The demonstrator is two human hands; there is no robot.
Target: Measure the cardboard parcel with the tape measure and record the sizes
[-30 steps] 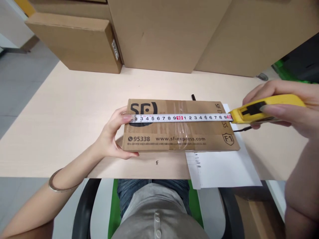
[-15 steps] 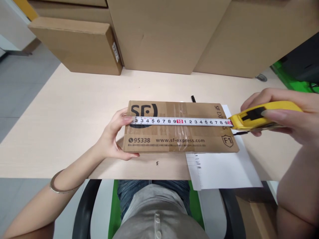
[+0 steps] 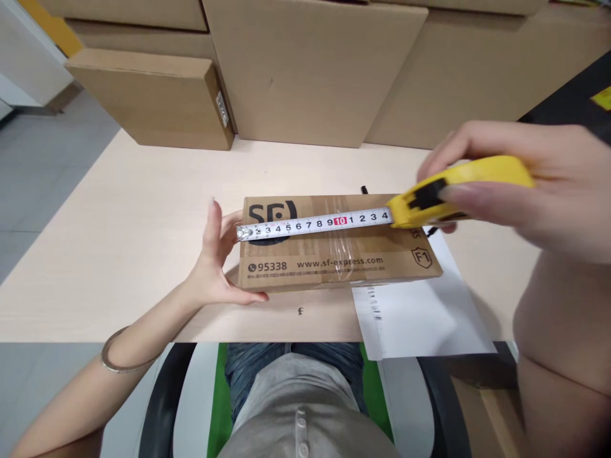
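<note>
Left hand (image 3: 210,272) gripping one box (image 3: 305,251), right hand (image 3: 558,181) clamped on one tape measure (image 3: 487,172)

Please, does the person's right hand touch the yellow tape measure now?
Touching. The head view shows the right hand gripping the yellow tape measure, with the thumb lying across its side onto the black part.

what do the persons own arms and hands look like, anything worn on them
Both the left hand and the right hand are bare, without gloves. A thin, rounded, metal-looking bangle circles the left forearm near the wrist. No jewellery shows on the right arm, and no sleeve shows on either forearm.
</note>
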